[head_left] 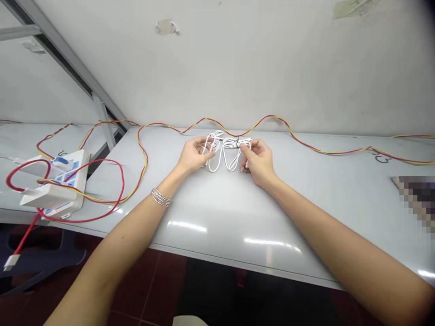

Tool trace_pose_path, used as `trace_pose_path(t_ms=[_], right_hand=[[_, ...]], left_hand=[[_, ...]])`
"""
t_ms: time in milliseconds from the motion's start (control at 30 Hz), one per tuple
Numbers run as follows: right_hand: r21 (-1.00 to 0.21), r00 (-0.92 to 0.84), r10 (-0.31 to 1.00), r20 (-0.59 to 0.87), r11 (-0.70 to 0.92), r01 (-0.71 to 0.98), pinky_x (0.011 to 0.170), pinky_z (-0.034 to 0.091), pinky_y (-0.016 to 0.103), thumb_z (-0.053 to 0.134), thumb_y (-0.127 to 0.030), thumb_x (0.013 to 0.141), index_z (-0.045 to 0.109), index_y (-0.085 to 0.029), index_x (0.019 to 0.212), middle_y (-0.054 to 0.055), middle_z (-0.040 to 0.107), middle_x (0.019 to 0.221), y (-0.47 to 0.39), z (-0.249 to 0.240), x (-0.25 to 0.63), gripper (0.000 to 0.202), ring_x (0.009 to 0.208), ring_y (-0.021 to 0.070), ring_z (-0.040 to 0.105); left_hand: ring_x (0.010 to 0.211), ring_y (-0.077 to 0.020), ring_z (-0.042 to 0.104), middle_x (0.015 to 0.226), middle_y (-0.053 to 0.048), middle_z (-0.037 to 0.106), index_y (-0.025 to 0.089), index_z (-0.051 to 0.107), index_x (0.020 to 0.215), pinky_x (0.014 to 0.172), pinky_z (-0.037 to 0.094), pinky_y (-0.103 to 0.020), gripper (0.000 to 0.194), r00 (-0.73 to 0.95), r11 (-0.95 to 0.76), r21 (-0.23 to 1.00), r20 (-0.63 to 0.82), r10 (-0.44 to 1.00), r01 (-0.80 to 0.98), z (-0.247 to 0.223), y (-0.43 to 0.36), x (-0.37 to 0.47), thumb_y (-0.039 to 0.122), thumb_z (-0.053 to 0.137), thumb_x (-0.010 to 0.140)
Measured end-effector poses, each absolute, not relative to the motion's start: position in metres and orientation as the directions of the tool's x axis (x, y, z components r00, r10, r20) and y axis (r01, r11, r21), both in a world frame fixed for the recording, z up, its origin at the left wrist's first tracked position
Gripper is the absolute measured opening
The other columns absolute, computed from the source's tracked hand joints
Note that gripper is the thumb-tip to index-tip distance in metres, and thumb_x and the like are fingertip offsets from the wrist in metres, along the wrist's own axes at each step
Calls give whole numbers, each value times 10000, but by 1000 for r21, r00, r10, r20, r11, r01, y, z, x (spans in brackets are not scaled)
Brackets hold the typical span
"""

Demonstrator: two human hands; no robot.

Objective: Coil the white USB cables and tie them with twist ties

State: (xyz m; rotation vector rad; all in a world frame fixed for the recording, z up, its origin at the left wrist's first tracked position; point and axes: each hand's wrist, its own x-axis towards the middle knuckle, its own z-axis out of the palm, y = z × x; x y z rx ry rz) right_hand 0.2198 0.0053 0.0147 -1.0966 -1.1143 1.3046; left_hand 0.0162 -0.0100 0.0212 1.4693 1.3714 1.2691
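A thin white cable [232, 143] is bunched in loops near the back of the grey table, and a dark tie [237, 141] circles its bundled part. My left hand [193, 155] is closed around the loose loops at the left, thumb and fingers pinching them. At the right end of the bundle, my right hand [261, 162] grips the cable between thumb and fingers. Part of the cable is hidden behind the fingers of both hands.
A white power strip [79, 174] with plugged-in white adapters [50, 195] and a red cable [123, 181] lies on the left. Twisted red and yellow wires [299, 138] run along the wall. A pixelated object [419, 199] lies at the right. The table's front edge [244, 267] is near.
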Motion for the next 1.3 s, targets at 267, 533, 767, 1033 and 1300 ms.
trace_pose_path(t_ms=[267, 533, 767, 1033, 1300], right_hand=[[-989, -67, 994, -85, -93, -114, 294, 338, 218, 739, -484, 824, 456, -227, 789, -33, 644, 744, 4, 19, 218, 384, 366, 77, 492], [-934, -162, 971, -177, -217, -283, 329, 296, 210, 756, -434, 815, 463, -216, 795, -23, 667, 666, 11, 26, 229, 365, 372, 90, 497], [-891, -188, 968, -166, -228, -392, 377, 364, 220, 731, -357, 850, 400, -227, 725, -84, 430, 494, 12, 25, 230, 377, 384, 92, 416], [-897, -188, 958, -216, -270, -351, 332, 239, 189, 626, -294, 930, 366, -227, 703, -109, 260, 459, 10, 30, 228, 351, 366, 66, 209], [-895, -203, 953, -226, -285, -344, 344, 258, 193, 504, -537, 986, 541, -215, 861, -75, 364, 543, 16, 21, 228, 347, 399, 82, 310]], left_hand=[[451, -74, 385, 569, 29, 557, 177, 772, 902, 455, 291, -227, 221, -43, -224, 887, 263, 964, 404, 10, -7, 14, 204, 697, 696], [597, -125, 630, 817, -49, 689, 149, 719, 972, 509, 454, -223, 252, -80, -109, 940, 142, 987, 322, 17, -9, 18, 247, 566, 797], [523, -99, 622, 878, -32, 676, 176, 577, 937, 490, 438, -217, 116, -74, -71, 944, 100, 992, 322, 21, -12, 22, 268, 553, 871], [369, -81, 525, 839, -38, 728, 190, 513, 891, 404, 384, -231, 229, 15, -33, 957, 29, 999, 287, 22, -16, 25, 407, 581, 911], [349, -140, 592, 904, -77, 749, 225, 414, 956, 291, 227, -199, 331, 152, 140, 982, -159, 975, 130, 28, -19, 28, 543, 507, 952]])
